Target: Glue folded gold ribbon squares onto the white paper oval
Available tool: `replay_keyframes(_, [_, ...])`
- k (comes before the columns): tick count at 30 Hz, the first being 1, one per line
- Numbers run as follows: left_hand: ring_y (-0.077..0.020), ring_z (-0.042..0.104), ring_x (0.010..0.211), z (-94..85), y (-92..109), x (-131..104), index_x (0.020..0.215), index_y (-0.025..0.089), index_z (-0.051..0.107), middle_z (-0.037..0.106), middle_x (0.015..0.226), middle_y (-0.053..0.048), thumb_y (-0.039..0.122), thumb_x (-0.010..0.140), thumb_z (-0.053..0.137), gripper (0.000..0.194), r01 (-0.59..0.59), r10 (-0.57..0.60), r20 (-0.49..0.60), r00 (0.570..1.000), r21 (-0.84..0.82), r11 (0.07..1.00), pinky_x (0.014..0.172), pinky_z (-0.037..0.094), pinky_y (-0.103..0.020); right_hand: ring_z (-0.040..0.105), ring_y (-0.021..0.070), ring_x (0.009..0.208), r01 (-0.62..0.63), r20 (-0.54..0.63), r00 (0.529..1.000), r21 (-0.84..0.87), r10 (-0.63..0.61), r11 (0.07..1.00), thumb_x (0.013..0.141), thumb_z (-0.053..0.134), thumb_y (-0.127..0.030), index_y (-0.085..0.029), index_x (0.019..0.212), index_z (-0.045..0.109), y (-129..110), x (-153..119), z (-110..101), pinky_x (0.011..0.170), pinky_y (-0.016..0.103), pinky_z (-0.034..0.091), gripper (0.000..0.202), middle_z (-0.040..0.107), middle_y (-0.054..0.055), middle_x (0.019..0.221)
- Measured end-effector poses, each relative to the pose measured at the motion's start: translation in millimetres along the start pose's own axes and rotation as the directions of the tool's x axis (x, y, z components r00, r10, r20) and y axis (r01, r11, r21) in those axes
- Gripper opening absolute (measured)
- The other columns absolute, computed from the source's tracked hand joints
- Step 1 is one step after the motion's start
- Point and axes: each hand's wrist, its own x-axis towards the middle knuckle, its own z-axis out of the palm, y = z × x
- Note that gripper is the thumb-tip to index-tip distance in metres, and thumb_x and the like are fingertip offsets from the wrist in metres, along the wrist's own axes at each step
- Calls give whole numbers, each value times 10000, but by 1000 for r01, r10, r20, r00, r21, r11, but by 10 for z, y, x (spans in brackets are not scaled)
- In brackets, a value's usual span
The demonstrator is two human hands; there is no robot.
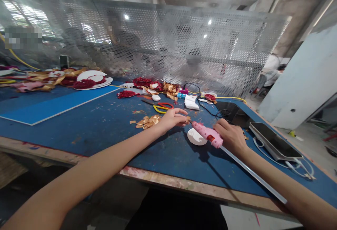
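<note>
My right hand [231,135] grips a pink hot glue gun [206,134], its nozzle pointing left and a long clear glue stick [252,174] sticking out of its back. Between the fingertips of my left hand [173,119] is a small gold ribbon piece [187,119], right at the nozzle; whether they touch I cannot tell. Below the glue gun lies a white disc [196,137] on the blue tabletop. A pile of cut gold ribbon pieces [149,121] lies just left of my left hand. Scissors with red and yellow handles [163,108] rest behind it.
A perforated metal screen [168,44] runs along the back, with blurred people behind it. Dark red and gold material [143,82] clutters the rear. At right lie a phone on a stand [275,140] and a white cable [265,153]. A blue board [52,105] lies at left.
</note>
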Motion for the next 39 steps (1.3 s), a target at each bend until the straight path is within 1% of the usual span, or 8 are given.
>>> replay_keyframes(5, [-104,622,601,9,5,-18,777,119,621,687,734,-61,130,682,646,99,-6,6,8,1000,9,1000,672,504,-274,380,78,499,4,-3,1000,2,-4,1000,870,409,-175,-165,682,603,-7,8,-11,506,250,198,271,561,25,741])
replay_keyframes(12, [-126,636,593,2,-15,5,792,135,620,686,689,-54,140,659,672,143,5,-5,0,1000,-6,1000,655,509,-285,397,82,496,9,17,1000,-5,-9,1000,865,418,-182,-170,685,606,-3,19,-38,494,255,189,261,576,24,738])
replay_keyframes(19, [-163,659,642,-7,-45,24,788,141,621,692,685,-69,138,656,670,140,-22,21,-18,1000,-26,999,668,522,-312,399,80,483,-8,48,999,-15,9,1000,855,428,-189,-178,683,610,-9,31,-57,489,257,199,250,578,24,734])
replay_keyframes(26, [-157,663,658,-52,-42,55,792,130,602,695,693,-69,108,686,663,124,-28,29,-52,998,10,1000,677,517,-309,424,83,485,5,18,1000,-54,-4,999,869,433,-194,-176,695,622,12,32,-45,483,251,203,257,602,23,740])
replay_keyframes(30, [-144,655,624,-126,-51,123,775,120,603,678,638,-47,83,697,657,102,-100,110,-102,989,106,989,616,510,-261,441,81,495,-41,17,999,-70,42,997,870,437,-218,-182,745,651,100,9,-16,482,248,207,251,608,26,757])
replay_keyframes(33, [-142,656,628,-189,-45,161,807,106,611,676,639,-50,70,724,628,93,-131,155,-139,978,164,978,597,508,-243,465,83,522,-114,42,992,-55,116,992,858,437,-214,-191,834,669,197,-17,5,477,244,219,234,607,35,798])
replay_keyframes(36, [-134,655,625,-251,-24,173,820,104,624,679,657,-48,70,726,624,100,-146,175,-198,964,155,977,605,512,-237,500,97,560,-194,101,975,-55,199,979,840,457,-215,-202,916,663,283,-39,25,467,242,231,220,602,45,856])
replay_keyframes(39, [-133,659,644,-291,15,156,812,112,637,688,687,-49,90,729,629,86,-191,215,-248,945,117,975,635,517,-240,531,113,591,-251,199,946,-48,256,967,815,492,-238,-225,969,638,334,-48,65,457,236,237,213,589,40,921])
